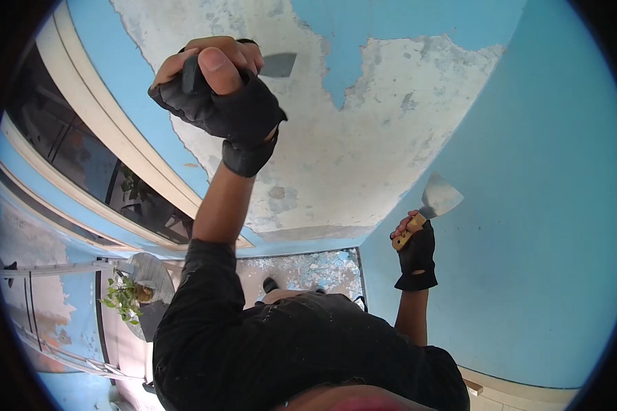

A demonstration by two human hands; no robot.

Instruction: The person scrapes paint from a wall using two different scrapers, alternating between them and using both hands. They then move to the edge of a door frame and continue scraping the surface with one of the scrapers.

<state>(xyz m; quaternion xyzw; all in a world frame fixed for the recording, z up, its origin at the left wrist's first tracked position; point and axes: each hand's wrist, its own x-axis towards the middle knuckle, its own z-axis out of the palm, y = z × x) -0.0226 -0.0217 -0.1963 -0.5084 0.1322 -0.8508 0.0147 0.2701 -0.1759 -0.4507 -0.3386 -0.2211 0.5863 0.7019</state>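
Observation:
My left hand (219,92), in a black fingerless glove, is raised in front of the patchy wall and closed around a scraper (279,65). The scraper's grey blade sticks out to the right of my fingers, over the bare plaster in this view; most of its dark handle is hidden in my fist. Lower on the right, my right hand (416,252) wears a matching glove. It grips a putty knife (442,195) by its yellowish handle, with the wide metal blade pointing up, beside the blue side wall.
Light blue paint edges the exposed plaster (308,157) ahead. Paint flakes litter the floor (315,270) by my feet. To the left are a framed window (82,164), a potted plant (123,298) on a round grey table (154,274), and a metal ladder (55,270).

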